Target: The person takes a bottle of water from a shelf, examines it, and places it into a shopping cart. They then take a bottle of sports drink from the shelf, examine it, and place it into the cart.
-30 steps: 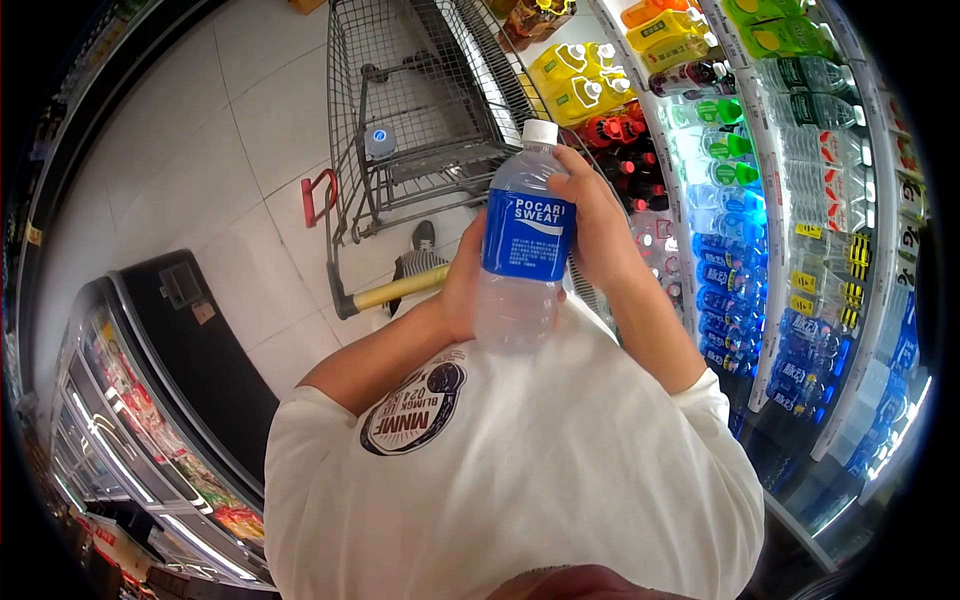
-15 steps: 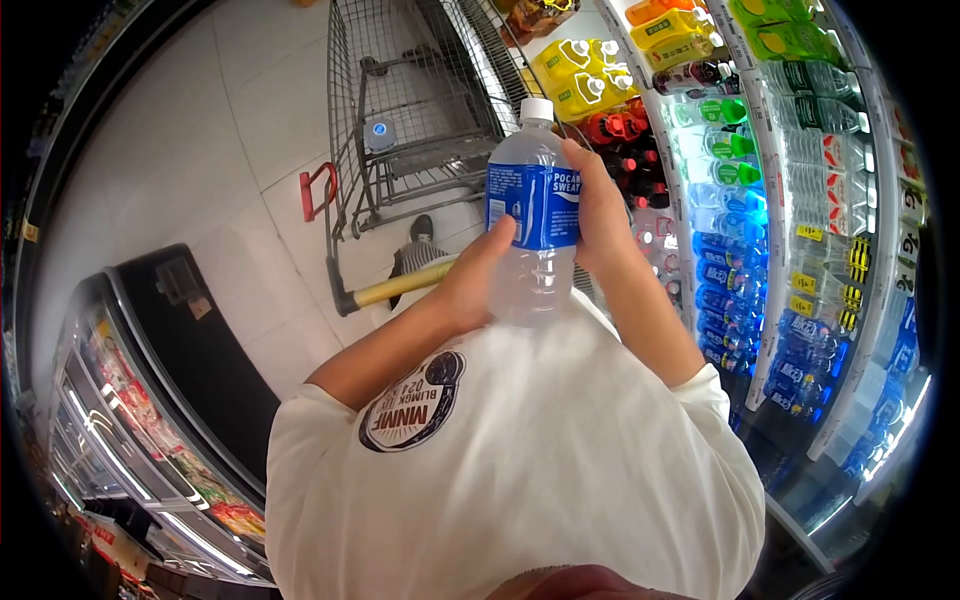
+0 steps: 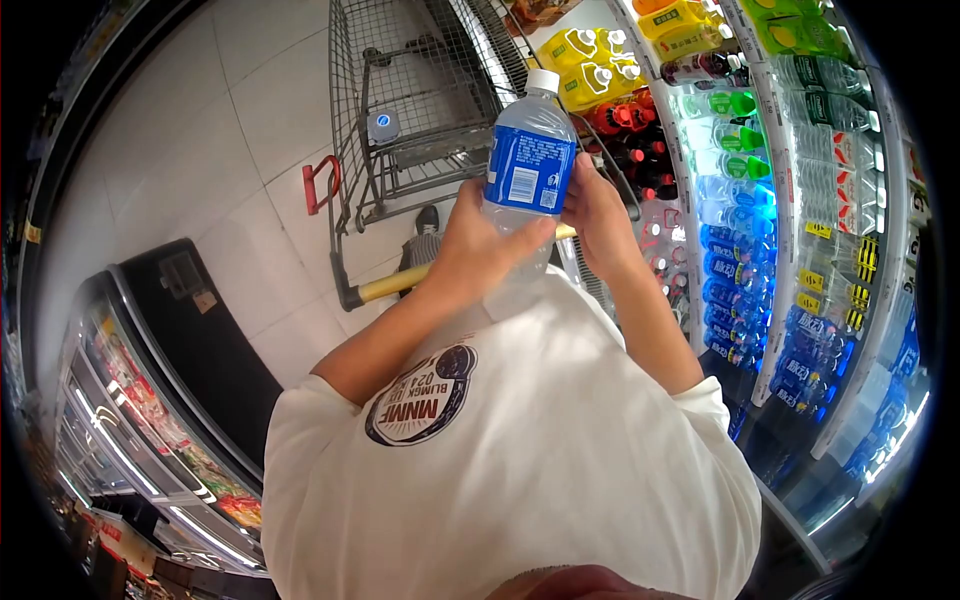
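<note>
A clear plastic sports drink bottle with a white cap and blue label is held upright in front of my chest, tilted slightly. Small print and a barcode on the label face me. My left hand grips the lower half, its thumb lying across the front below the label. My right hand is at the bottle's right side, its fingers curled against the edge and partly hidden behind it.
Beyond the bottle stands a wire shopping cart with a yellow handle. Shelves of bottled drinks line the right side. A freezer cabinet with packaged food runs along the left. Tiled floor lies between.
The bottle has turned, so the barcode side replaces the brand name. My left thumb has moved across the front, and my right thumb has come off the bottle's shoulder.
</note>
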Action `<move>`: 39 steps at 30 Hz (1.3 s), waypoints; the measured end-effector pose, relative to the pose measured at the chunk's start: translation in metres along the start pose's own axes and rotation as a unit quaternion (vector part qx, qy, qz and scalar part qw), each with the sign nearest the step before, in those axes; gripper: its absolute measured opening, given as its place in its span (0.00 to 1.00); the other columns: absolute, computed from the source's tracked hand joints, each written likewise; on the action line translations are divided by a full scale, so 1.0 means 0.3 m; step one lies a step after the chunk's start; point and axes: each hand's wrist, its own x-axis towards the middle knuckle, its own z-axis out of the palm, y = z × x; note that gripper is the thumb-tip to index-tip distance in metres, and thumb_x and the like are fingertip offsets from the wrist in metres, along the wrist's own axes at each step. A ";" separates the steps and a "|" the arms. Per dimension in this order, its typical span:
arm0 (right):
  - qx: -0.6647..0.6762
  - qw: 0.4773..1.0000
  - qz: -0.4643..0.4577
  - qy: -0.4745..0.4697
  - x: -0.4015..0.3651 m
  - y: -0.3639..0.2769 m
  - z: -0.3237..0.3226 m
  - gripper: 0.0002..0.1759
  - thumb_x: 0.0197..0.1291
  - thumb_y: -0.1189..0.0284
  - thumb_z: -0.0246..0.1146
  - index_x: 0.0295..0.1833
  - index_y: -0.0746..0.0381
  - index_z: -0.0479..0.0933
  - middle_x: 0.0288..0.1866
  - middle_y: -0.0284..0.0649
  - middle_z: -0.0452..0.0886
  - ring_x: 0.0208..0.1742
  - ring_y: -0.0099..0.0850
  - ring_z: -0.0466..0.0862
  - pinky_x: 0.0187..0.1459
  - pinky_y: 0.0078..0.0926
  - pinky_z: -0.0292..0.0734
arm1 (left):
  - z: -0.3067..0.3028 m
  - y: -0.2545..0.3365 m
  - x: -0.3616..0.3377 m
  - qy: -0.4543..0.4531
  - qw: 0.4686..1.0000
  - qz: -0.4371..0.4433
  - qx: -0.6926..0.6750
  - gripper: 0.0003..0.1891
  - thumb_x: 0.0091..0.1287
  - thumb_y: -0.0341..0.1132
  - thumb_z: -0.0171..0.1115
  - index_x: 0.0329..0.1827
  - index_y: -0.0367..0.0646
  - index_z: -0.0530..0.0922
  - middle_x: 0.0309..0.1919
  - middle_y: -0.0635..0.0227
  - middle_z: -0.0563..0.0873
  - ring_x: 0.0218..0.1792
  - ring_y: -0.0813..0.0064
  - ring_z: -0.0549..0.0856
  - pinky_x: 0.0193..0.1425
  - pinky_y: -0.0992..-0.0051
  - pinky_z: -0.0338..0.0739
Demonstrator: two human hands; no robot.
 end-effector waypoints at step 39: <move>-0.583 0.762 -0.194 0.207 0.164 0.344 -0.169 0.18 0.62 0.54 0.65 0.32 0.57 0.86 0.27 0.43 0.86 0.34 0.45 0.87 0.39 0.44 0.80 | -0.271 0.244 0.133 0.011 0.980 0.085 -0.178 0.33 0.53 0.29 0.80 0.64 0.40 0.76 0.51 0.63 0.87 0.49 0.70 0.88 0.58 0.66 0.84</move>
